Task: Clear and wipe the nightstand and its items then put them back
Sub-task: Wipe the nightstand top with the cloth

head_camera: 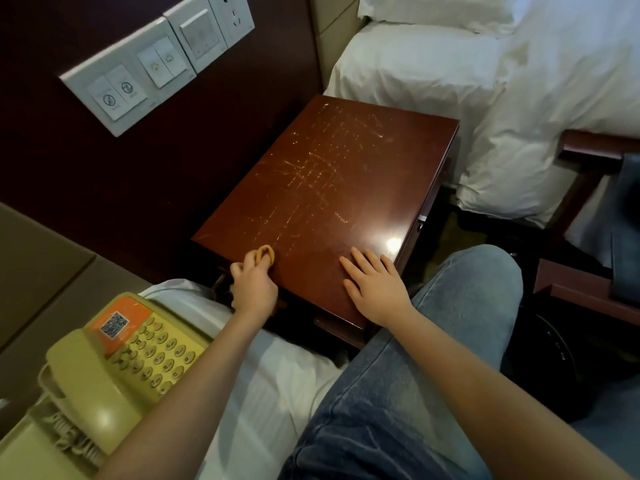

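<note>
**Desk cleared, telephone waits on the bed**

Nearest the onlooker, a yellowed telephone (114, 368) with an orange label sits on the white sheet of the near bed (277, 375), its handset in the cradle and its coiled cord bunched at the lower edge. The person's left forearm passes just beside its keypad. That looks the likeliest trouble, since a careless sweep of that arm could nudge the set or dislodge the handset, and the soft bedding gives it no firm footing. A knee in blue jeans (450, 323) fills the lower right.

Beyond it, the left hand (254, 285) is curled at the desk's near left corner, fingers and thumb pinching a small tan loop (266, 253), perhaps a rubber band or hair tie; what it is cannot be told for certain. The loop lies right at the edge, above the dark gap between desk and bed, so a loosened pinch could drop it there, out of easy reach. The right hand (377, 289) lies flat on the top near the front edge, palm down and fingers spread, holding nothing; its weight may smear the glossy finish.

The desk (329, 174) is dark red wood crossed with pale scratches, and it carries only the loop and the hands. No cloth is in sight, so whether the wiping is done cannot be judged; the telephone has not yet been put back.

Farther off, a white switch panel (145, 71) hangs on the dark wall; a second bed (519, 116) with white linen stands behind the desk, and a wooden chair (588, 161) stands to the right.
</note>
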